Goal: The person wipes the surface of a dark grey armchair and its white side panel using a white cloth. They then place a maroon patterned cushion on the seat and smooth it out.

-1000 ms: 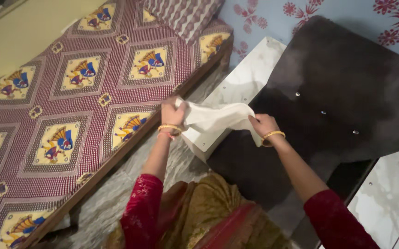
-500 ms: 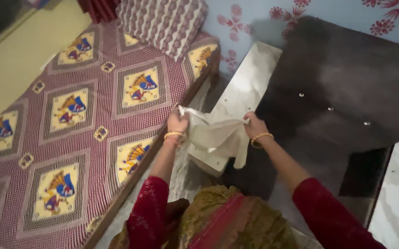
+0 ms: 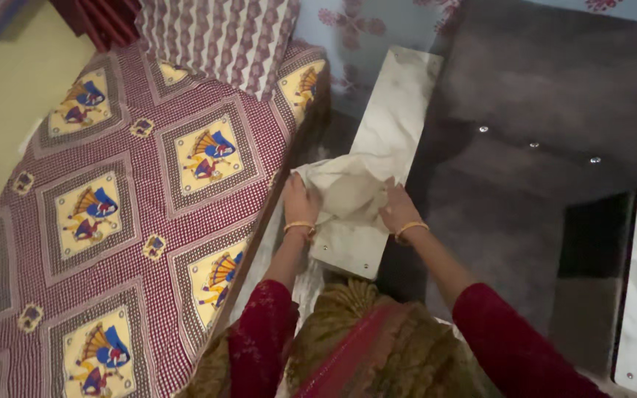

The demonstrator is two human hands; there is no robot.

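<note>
Cream cloth (image 3: 348,193) gathered in both our hands over the pale marble-look panel (image 3: 388,125).

Our left hand (image 3: 300,203) grips the cloth's near-left edge and our right hand (image 3: 399,211) pinches its right side, the fabric bunched between them just above the panel beside the patterned bed (image 3: 127,199). We judge this a folding or wiping step; next we would need to keep both edges taut.

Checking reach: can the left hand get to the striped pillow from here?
Probably not without letting go: the left hand grips the cloth with the right hand, and the pillow lies apart, up the bed; nothing blocks it.
</note>
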